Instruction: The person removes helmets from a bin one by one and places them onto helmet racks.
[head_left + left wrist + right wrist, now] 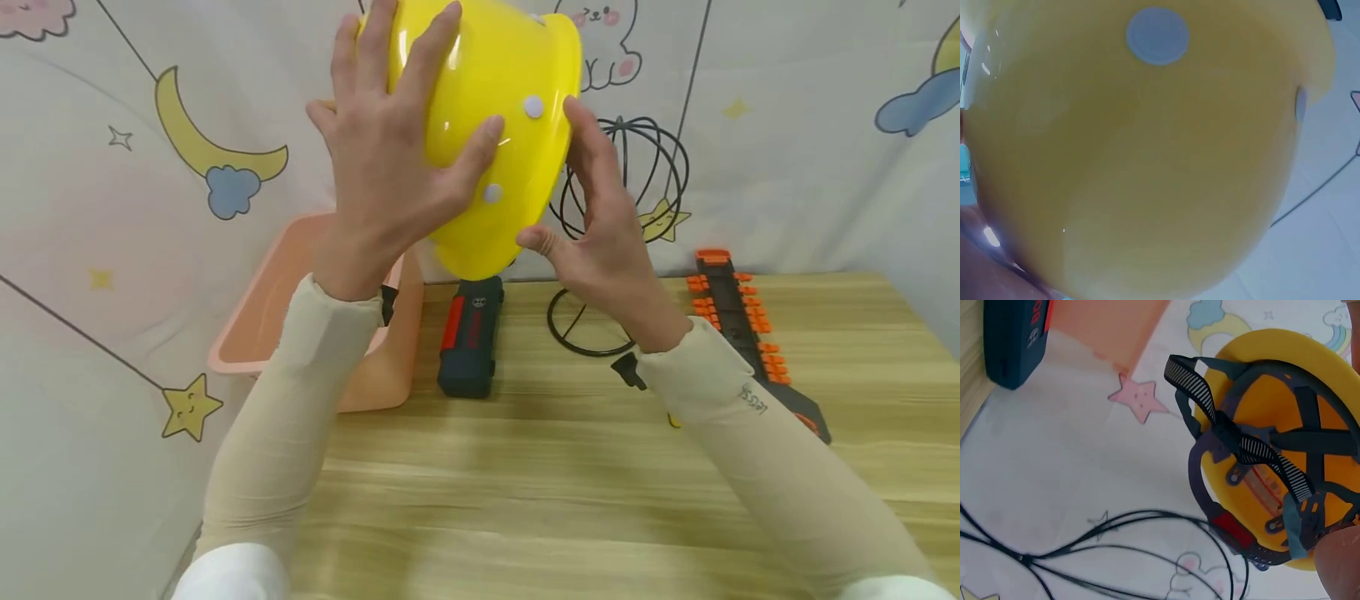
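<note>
A yellow hard hat [487, 67] is held up above the back of the table, tilted on its side. My left hand [382, 158] grips its dome with spread fingers, the thumb near two pale round studs. At the brim, my right hand [607, 233] holds the edge between thumb and fingers. The smooth yellow shell [1147, 162] fills most of the left wrist view. In the right wrist view the inside shows, with a dark suspension band, a striped chin strap [1194, 381] and a red patch [1232, 531] on the band.
Behind my right hand stands a black wire stand [682, 167] with a round cage top. A pink bin [382, 375] is at the left, beside a dark blue and red Bosch case [468, 358]. A black rack with orange clips [738, 308] lies at the right. A patterned cloth hangs behind.
</note>
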The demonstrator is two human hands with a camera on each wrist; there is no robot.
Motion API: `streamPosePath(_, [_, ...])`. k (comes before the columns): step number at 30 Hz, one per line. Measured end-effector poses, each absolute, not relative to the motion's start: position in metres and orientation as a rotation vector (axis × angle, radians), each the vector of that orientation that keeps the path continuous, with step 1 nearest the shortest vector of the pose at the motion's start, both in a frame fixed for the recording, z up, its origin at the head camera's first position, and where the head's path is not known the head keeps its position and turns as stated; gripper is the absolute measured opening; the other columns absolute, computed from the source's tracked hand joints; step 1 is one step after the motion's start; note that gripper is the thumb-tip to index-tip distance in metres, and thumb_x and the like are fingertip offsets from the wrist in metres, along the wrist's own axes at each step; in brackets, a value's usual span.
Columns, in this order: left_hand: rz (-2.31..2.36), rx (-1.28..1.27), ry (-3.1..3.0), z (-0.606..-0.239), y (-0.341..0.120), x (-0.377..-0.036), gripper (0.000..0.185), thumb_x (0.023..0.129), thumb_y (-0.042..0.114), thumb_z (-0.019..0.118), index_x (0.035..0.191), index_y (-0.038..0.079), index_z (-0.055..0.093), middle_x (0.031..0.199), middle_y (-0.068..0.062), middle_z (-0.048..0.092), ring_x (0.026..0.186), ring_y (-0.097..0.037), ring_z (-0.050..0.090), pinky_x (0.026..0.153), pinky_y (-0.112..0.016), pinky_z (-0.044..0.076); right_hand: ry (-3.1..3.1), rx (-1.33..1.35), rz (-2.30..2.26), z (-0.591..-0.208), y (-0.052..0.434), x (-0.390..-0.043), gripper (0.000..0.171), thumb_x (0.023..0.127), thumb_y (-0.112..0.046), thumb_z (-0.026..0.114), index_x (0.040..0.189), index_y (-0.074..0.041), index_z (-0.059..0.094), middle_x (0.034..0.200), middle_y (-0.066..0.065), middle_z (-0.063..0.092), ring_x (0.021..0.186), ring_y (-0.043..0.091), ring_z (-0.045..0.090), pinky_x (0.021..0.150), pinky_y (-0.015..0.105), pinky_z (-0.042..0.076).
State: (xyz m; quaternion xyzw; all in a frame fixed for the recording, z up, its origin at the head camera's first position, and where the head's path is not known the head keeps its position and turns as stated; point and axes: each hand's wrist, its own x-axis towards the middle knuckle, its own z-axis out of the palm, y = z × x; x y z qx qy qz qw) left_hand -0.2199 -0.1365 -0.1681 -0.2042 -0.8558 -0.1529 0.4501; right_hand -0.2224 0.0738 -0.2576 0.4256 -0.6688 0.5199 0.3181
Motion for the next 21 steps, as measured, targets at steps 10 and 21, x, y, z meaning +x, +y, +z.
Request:
streamPosePath(10, [-0.276, -0.583, -2.118, -0.159, -0.1, -0.228, 0.076, 0.098, 0.073, 0.05, 0.162, 0.032, 0.05, 0.174, -0.009, 0.038, 0.161, -0.039, 0.028, 0.111, -0.072, 0.03, -1.729, 1.034, 1.461, -0.253, 0.104, -0.214, 0.113, 0.089, -0.053, 0.071, 0.166, 0.01, 0.017, 0.176, 0.018, 0.029, 0.163, 0.025, 0.036, 0.132, 0.041, 0.034])
streamPosePath(21, [-0.079, -0.593, -2.267, -0.148, -0.049, -0.236, 0.074, 0.098, 0.075, 0.042, 0.164, 0.042, 0.042, 0.174, -0.004, 0.037, 0.157, -0.036, 0.032, 0.111, -0.071, 0.035, -1.557, 0.914, 1.719, -0.26, 0.13, -0.204, 0.12, 0.081, -0.048, 0.084, 0.165, 0.008, 0.021, 0.174, 0.018, 0.036, 0.162, 0.027, 0.037, 0.134, 0.042, 0.029])
